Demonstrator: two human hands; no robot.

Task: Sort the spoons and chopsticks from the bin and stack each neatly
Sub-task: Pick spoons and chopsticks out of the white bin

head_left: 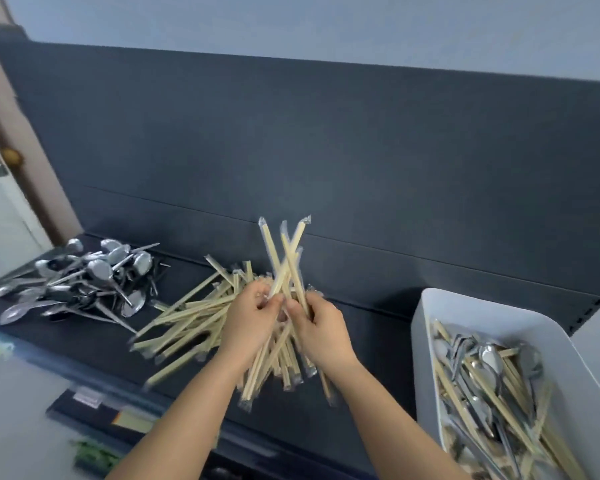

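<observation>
Fingers of both my left hand and right hand are closed around a crossed bunch of wrapped chopsticks, held upright just above the chopstick pile. Left of that pile lies the spoon heap; right of it, the white bin (mixed cutlery remains inside). I judge I'm squaring this bunch; next it needs aligning and laying parallel onto the pile.

Looked like a shop. Had a long dark metal shelf with a tall back panel, like store racks. Showed a plain door with a round knob at left.
</observation>
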